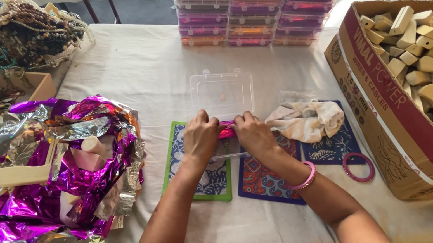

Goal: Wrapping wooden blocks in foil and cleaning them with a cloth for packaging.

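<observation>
A small clear plastic box lies open near the middle of the table, its hinged lid thrown back flat toward the far side, with a tiny pale speck showing through it. The box's near half is mostly covered by the two hands, so its contents cannot be made out fully. Between the hands sits a small packet wrapped in shiny pink foil, held at both ends: the left hand pinches its left end and the right hand its right end. The packet lies level, just above the near edge of the box.
</observation>
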